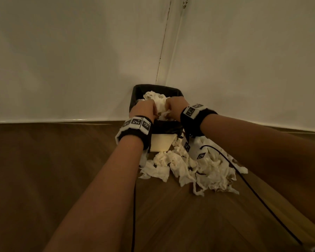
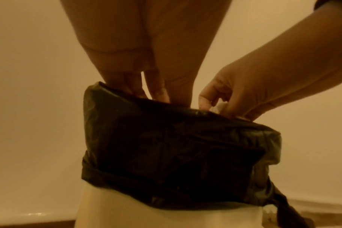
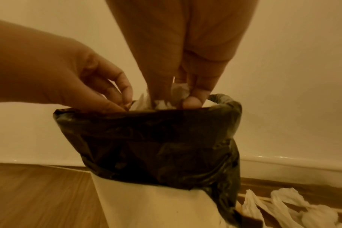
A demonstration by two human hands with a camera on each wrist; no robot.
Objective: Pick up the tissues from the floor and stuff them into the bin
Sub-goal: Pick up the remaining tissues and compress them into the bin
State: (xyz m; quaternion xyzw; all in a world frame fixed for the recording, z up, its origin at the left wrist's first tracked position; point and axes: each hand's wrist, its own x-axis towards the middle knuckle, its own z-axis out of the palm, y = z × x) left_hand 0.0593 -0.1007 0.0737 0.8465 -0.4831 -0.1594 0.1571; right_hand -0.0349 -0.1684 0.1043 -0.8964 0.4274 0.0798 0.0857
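Two hands work at the mouth of the bin [image 1: 161, 140], which sits at the centre of the head view against the wall corner, a black liner [image 1: 137, 91] folded over its rim. Starting at the left, our left hand [image 1: 144, 110] has its fingers curled down into the opening, pinching the wad of tissues [image 1: 157, 101] that mounds above the rim; we judge it is pressing the paper down so more will fit. Just to its right, touching the same wad, our right hand [image 1: 175, 107] also grips tissue, white paper showing between its bent fingers in the right wrist view. Both hands come from above because the bin opens upward and the loose paper springs back unless held from two sides. Lower right of centre, a large heap of crumpled tissues [image 1: 195, 170] lies on the wooden floor [image 1: 62, 170] beside the bin's base, with a thin black cable [image 1: 244, 180] trailing across it. So the job looks well short of finished.
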